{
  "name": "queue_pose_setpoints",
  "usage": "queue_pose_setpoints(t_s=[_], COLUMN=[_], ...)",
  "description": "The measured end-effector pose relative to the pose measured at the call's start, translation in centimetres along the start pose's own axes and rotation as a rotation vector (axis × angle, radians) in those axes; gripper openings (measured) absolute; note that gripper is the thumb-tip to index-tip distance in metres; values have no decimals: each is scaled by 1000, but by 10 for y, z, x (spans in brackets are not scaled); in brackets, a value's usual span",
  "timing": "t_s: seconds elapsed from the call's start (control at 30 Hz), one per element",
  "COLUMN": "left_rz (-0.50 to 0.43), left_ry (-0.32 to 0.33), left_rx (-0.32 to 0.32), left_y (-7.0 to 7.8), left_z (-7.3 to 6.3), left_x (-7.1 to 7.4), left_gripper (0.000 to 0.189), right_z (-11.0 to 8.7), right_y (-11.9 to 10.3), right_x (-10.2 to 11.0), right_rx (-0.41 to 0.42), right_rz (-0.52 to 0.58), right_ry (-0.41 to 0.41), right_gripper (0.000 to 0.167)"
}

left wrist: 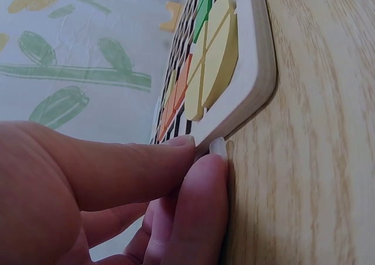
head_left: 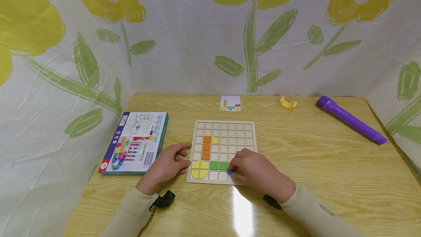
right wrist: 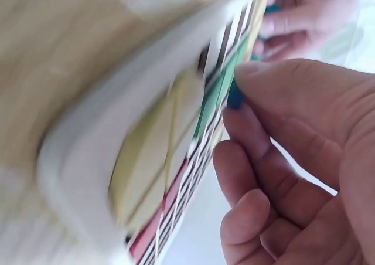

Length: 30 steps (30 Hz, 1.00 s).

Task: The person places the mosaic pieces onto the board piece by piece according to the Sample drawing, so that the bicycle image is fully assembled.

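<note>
A wooden grid board [head_left: 231, 127] lies on the table with coloured tiles in its squares. Near its right end, my right hand [head_left: 260, 171] pinches a small blue tile [right wrist: 235, 95] between thumb and fingertip, just beside the row of green tiles [head_left: 218, 165]. My left hand [head_left: 167, 165] holds the board's left edge with thumb and fingertips. Four-part yellow tiles [left wrist: 214, 57] form a circle in the near left corner. Orange tiles [head_left: 206, 147] stand in a column, with a yellow quarter-round tile [head_left: 215, 140] by the top one. Red and yellow tiles [right wrist: 155, 150] appear in the right wrist view.
A small pattern card [head_left: 230, 103] lies behind the board. To the left is a flat printed box [head_left: 138, 142]. A yellow arched block [head_left: 287, 103] and a purple microphone-shaped object [head_left: 352, 120] lie at the back right. Flower-printed cloth [head_left: 184, 54] surrounds the table.
</note>
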<state>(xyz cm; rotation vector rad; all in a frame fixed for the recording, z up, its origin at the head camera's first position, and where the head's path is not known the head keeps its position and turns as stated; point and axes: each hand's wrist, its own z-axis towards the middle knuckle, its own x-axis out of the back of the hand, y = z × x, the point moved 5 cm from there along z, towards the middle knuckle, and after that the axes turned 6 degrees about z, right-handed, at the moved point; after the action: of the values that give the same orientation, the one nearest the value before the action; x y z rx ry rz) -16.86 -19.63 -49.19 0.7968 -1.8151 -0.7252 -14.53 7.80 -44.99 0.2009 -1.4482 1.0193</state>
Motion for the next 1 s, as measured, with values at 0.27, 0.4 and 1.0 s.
queue_pose_setpoints(t_s=[0.27,0.4,1.0], left_rz=[3,3,7], left_ry=[-6,-5,1], left_rx=[0,1,-4], left_y=[-2,-2,-3], left_z=[0,1,2], left_x=[-1,-1,0], left_gripper=[58,58,57], right_z=[9,13,14], right_y=[-13,-15,-15], right_x=[-15,-20,-21], right_rx=[15,23,20], right_rz=[-30,-45,-51], right_ry=[15,9,48], right_gripper=[5,6,9])
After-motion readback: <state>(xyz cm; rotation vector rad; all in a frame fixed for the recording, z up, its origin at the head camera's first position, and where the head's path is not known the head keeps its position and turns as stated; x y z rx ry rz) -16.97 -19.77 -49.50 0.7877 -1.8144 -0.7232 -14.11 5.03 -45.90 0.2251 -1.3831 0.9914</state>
